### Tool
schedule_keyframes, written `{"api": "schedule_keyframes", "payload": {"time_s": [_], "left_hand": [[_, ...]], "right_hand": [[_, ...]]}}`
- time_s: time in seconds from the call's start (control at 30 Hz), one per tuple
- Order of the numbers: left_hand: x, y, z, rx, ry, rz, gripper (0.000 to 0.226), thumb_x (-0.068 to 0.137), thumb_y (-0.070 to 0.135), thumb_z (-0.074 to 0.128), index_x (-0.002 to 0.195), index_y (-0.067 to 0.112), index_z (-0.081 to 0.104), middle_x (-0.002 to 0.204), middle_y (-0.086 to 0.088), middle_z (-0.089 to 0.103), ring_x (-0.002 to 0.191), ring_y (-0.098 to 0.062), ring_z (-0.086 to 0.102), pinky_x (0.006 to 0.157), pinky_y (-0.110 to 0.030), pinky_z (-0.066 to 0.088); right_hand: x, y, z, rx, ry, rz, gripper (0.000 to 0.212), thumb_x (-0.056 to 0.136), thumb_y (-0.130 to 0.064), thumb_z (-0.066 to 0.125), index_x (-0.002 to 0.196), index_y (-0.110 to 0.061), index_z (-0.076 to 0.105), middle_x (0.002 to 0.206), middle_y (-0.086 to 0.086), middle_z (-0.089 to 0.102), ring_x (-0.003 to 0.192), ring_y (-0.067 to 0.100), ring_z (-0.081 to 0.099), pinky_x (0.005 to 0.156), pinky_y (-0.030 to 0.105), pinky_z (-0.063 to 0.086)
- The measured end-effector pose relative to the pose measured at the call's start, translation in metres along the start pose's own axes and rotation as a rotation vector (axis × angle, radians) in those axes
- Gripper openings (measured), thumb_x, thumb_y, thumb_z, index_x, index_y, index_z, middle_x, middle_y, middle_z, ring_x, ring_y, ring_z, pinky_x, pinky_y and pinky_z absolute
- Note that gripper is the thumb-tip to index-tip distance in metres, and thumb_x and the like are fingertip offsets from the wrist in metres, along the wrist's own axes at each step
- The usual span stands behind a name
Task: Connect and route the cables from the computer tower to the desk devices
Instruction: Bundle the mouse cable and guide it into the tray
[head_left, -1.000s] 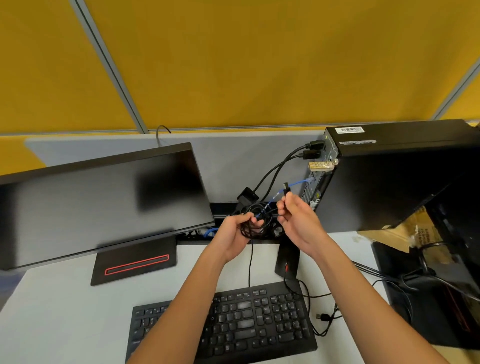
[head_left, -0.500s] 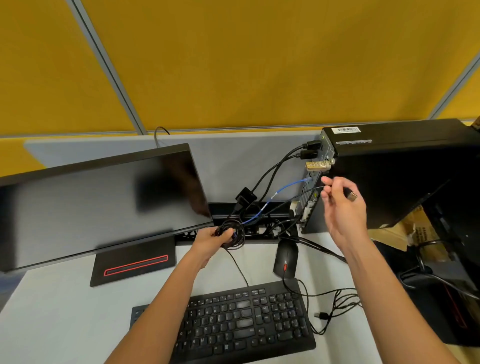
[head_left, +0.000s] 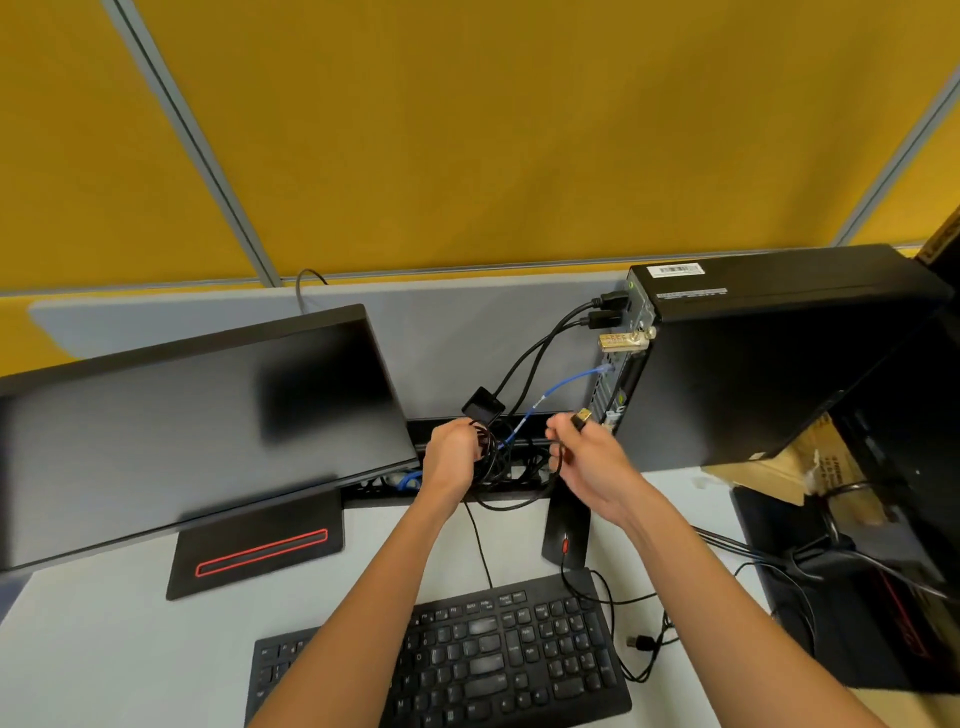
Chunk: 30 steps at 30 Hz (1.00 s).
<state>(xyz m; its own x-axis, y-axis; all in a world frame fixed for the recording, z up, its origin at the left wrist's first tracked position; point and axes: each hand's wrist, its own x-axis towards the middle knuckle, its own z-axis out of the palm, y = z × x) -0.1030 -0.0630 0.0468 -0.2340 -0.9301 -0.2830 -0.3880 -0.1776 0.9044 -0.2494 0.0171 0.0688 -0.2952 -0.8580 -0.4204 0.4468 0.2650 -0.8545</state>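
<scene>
Black coiled cable (head_left: 488, 457) is gripped in the left hand (head_left: 453, 451) while its gold-tipped plug (head_left: 581, 417) is pinched by the right hand (head_left: 589, 457) beside the computer tower (head_left: 769, 353).

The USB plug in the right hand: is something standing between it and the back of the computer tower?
Nothing visible. The USB plug is pinched in the right hand just left of the tower's rear panel, with open air between them.
</scene>
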Motion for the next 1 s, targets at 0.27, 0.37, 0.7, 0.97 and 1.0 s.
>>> {"api": "schedule_keyframes", "payload": {"time_s": [0.27,0.37,0.7,0.97,1.0], "left_hand": [[0.013,0.016,0.014,-0.215,-0.023,-0.183,0.058,0.079,0.073,0.045,0.069,0.019,0.063,0.066,-0.001,0.060,0.067,-0.020,0.055,0.073,-0.034,0.041],[0.012,0.012,0.026,0.048,-0.028,0.029,0.058,0.081,0.057,0.062,0.041,0.020,0.042,0.040,0.010,0.039,0.045,-0.012,0.038,0.060,-0.030,0.034],[0.034,0.001,0.046,0.175,-0.135,0.301,0.030,0.072,0.062,0.067,0.077,0.032,0.070,0.056,0.021,0.057,0.053,0.000,0.048,0.060,-0.027,0.044],[0.047,-0.001,0.050,0.318,-0.178,0.394,0.029,0.076,0.045,0.075,0.097,0.026,0.069,0.072,0.013,0.056,0.067,-0.004,0.053,0.067,-0.031,0.050],[0.047,-0.001,0.051,0.331,-0.167,0.399,0.028,0.076,0.044,0.075,0.098,0.027,0.070,0.074,0.015,0.055,0.070,-0.002,0.052,0.068,-0.028,0.048]], "right_hand": [[0.031,0.002,0.003,0.071,0.090,-0.102,0.035,0.105,-0.027,0.035,0.122,-0.009,0.059,0.074,0.000,0.057,0.070,0.006,0.056,0.062,0.015,0.047],[0.045,0.004,0.004,-0.104,0.115,-0.094,0.049,0.104,-0.042,0.026,0.117,-0.015,0.065,0.085,-0.001,0.054,0.076,0.007,0.049,0.070,0.020,0.043],[0.068,0.016,-0.007,-0.152,0.009,-0.205,0.034,0.094,-0.050,0.039,0.107,-0.038,0.068,0.101,-0.004,0.061,0.106,0.016,0.055,0.101,0.036,0.043],[0.079,0.036,-0.010,-0.138,0.249,-0.154,0.028,0.102,-0.033,0.043,0.092,-0.022,0.067,0.103,0.008,0.068,0.108,0.025,0.062,0.101,0.044,0.047],[0.078,0.037,-0.009,-0.097,0.264,-0.169,0.025,0.102,-0.031,0.044,0.096,-0.021,0.067,0.095,0.005,0.067,0.103,0.023,0.064,0.100,0.043,0.048]]}}
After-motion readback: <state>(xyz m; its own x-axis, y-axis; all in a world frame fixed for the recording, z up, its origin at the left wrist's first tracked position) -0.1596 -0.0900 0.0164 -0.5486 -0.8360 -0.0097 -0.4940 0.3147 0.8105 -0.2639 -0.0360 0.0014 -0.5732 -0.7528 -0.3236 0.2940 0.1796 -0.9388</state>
